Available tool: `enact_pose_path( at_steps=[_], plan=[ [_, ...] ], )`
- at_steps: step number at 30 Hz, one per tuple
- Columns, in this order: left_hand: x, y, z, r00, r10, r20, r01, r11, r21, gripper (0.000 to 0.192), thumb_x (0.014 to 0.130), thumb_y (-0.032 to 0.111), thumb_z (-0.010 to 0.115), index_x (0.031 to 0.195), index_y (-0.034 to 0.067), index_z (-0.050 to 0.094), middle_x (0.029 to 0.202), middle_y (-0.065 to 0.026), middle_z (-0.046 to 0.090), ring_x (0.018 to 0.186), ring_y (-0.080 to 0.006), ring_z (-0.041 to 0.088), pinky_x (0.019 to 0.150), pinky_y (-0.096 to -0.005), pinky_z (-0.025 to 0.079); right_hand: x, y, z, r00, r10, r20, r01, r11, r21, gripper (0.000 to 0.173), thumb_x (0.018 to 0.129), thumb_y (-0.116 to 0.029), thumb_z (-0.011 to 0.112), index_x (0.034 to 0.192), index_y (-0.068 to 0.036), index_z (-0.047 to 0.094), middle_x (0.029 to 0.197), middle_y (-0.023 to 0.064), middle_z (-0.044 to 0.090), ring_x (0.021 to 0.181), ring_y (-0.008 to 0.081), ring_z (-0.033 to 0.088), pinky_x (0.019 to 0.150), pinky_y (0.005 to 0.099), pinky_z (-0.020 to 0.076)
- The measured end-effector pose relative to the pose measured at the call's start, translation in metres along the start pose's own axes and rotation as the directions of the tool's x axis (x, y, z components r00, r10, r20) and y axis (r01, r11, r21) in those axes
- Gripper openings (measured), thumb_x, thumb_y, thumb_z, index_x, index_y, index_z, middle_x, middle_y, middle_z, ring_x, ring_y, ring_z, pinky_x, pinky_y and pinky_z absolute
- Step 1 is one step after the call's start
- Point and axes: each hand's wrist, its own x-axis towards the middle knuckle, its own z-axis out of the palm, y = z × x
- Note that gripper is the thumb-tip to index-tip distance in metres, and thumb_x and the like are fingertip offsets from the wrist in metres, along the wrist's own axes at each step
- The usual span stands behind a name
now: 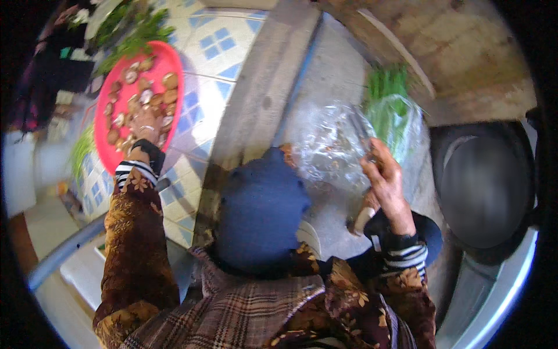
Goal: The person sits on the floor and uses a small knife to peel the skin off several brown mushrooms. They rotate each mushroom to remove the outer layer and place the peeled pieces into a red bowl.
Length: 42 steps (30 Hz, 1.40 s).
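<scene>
My left hand reaches into a pink plastic basin at the upper left. Its fingers are among several brown-capped mushrooms, and whether they grip one is hidden. My right hand is closed around a slim, dark, knife-like tool that points up and away from me. Beneath the tool lies a crumpled clear plastic bag with small brown bits in it or under it. A bundle of long green stalks, partly wrapped in clear plastic, lies beyond my right hand.
Leafy greens lie past the basin on white-and-blue tiles. A wooden beam separates the tiles from the grey surface. Blue fabric bulges up before me. A dark rounded object, its middle blurred, stands at right.
</scene>
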Motion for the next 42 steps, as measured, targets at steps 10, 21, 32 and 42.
enact_pose_path(
  at_steps=[10,21,32,42],
  plan=[
    [0.009,0.040,-0.036,0.989,0.019,0.145,0.121,0.450,-0.885,0.031,0.080,0.023,0.057,0.103,0.004,0.056,0.088,-0.0145,0.060,0.081,-0.0265,0.061,0.062,-0.0389,0.053,0.005,-0.018,-0.019,0.997,-0.046,-0.055,0.053,0.989,0.136,0.042,0.082,-0.007,0.061,0.121,0.002,0.047,0.086,0.0018,0.054,0.072,0.0075,0.047,0.065,0.0218,0.0413],
    [-0.053,0.201,-0.314,0.540,0.841,0.036,0.430,-0.239,-0.871,0.036,0.082,0.017,0.055,0.116,0.007,0.048,0.102,-0.0146,0.057,0.091,-0.0312,0.062,0.052,-0.0347,0.054,-0.011,-0.019,-0.033,0.997,-0.062,-0.035,0.064,0.995,0.074,0.037,0.085,-0.017,0.060,0.117,-0.002,0.051,0.081,0.0062,0.054,0.070,0.0138,0.051,0.066,0.0264,0.0432],
    [-0.201,0.292,-0.306,0.548,0.797,0.256,0.697,-0.265,-0.666,0.026,0.083,0.022,0.056,0.103,0.007,0.054,0.083,-0.0081,0.057,0.064,-0.0186,0.059,0.042,-0.0262,0.045,-0.014,0.007,-0.048,0.934,-0.358,-0.014,0.242,0.659,-0.713,0.034,0.074,-0.007,0.058,0.106,-0.002,0.049,0.088,0.0170,0.058,0.083,0.0333,0.059,0.069,0.0402,0.0497],
    [-0.186,0.325,-0.290,0.599,0.737,0.314,0.679,-0.260,-0.687,0.025,0.080,0.025,0.060,0.097,0.007,0.055,0.086,-0.0071,0.056,0.069,-0.0186,0.057,0.045,-0.0310,0.048,-0.024,0.004,-0.058,0.946,-0.324,0.015,0.223,0.616,-0.756,0.028,0.076,-0.003,0.053,0.105,-0.002,0.052,0.088,0.0167,0.059,0.082,0.0344,0.060,0.068,0.0407,0.0496]
  ],
)
